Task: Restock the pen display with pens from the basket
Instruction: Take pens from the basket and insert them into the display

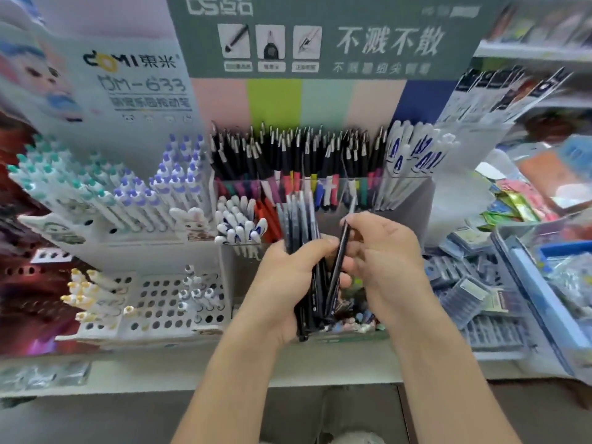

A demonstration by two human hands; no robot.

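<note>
My left hand (pixel 288 277) grips a bundle of several dark pens (pixel 312 302), held upright in front of the pen display (pixel 413 200). My right hand (pixel 381 251) pinches one black pen (pixel 336 274) beside the bundle, its tip pointing up toward the display. The display's back row is packed with black pens with silver clips (pixel 298 149). A front compartment holds dark blue pens (pixel 298 213) just above my hands. The basket is not in view.
White pens with teal and purple caps (pixel 105 187) fill a rack at the left. A white perforated holder (pixel 166 302) with a few pens sits at lower left. Packaged refills (pixel 474 283) and blue trays (pixel 551 283) crowd the right. The shelf edge (pixel 160 373) runs below.
</note>
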